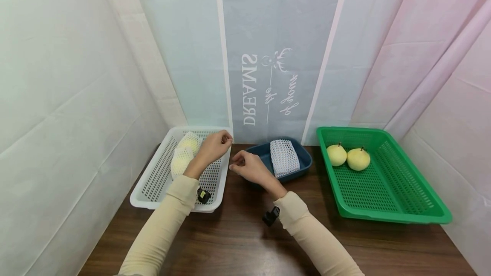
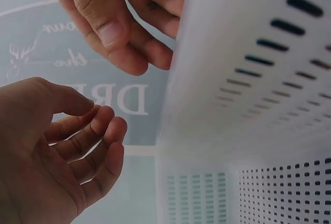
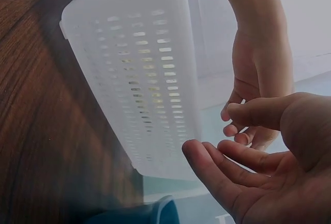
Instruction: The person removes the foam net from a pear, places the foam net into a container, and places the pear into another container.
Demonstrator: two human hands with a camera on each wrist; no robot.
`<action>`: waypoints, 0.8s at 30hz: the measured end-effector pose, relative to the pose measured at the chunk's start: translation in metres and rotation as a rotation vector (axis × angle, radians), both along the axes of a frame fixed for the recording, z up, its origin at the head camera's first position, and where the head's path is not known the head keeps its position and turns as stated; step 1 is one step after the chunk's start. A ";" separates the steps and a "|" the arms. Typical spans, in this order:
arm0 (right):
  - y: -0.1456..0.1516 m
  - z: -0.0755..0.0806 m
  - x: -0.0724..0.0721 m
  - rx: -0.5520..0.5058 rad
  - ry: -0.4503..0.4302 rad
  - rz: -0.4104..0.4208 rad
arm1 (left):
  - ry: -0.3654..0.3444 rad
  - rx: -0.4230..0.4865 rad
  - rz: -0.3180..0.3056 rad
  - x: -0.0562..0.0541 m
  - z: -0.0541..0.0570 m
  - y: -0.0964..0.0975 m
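Observation:
My left hand [image 1: 215, 146] hovers above the right rim of the white basket [image 1: 147, 186], its fingers loosely curled around nothing. Just beyond that rim, my right hand [image 1: 253, 168] is raised near the left end of a blue tray [image 1: 304, 159], also holding nothing. In the left wrist view the two hands are close but apart, with bare fingertips. Two pears in white foam nets [image 1: 181, 163] lie inside the white basket, partly hidden by my left arm. Folded white foam netting [image 1: 284, 156] sits in the blue tray.
A green basket [image 1: 414, 182] stands at the right with two bare yellow pears, a left one [image 1: 336, 155] and a right one [image 1: 358, 159]. Everything rests on a dark wooden table [image 1: 238, 237]. A printed cloth [image 1: 276, 20] hangs behind, and pale cloth walls close both sides.

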State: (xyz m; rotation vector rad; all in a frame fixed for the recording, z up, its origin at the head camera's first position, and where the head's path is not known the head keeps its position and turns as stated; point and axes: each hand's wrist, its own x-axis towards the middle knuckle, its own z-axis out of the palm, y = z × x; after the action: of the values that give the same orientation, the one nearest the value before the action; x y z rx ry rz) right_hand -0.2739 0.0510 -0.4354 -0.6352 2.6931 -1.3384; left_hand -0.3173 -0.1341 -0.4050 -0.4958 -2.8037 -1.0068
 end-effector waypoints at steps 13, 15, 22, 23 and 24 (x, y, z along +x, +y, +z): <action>-0.012 -0.013 -0.005 -0.028 -0.047 0.002 | 0.004 -0.010 0.036 -0.008 -0.006 -0.013; -0.014 -0.014 -0.004 -0.032 -0.056 0.003 | -0.004 -0.014 0.043 -0.009 -0.007 -0.014; -0.019 -0.015 -0.003 -0.060 -0.099 -0.010 | 0.008 -0.027 0.086 -0.015 -0.010 -0.021; -0.020 -0.015 -0.004 -0.064 -0.100 -0.010 | 0.009 -0.026 0.092 -0.016 -0.009 -0.023; -0.021 -0.016 -0.004 -0.070 -0.102 -0.010 | 0.009 -0.030 0.097 -0.017 -0.010 -0.024</action>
State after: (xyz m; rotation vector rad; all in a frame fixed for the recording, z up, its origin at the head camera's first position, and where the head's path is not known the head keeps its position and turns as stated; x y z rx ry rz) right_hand -0.2782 0.0301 -0.4515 -0.5442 2.5832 -1.4313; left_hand -0.3340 -0.1580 -0.4147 -0.3625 -2.8079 -0.9426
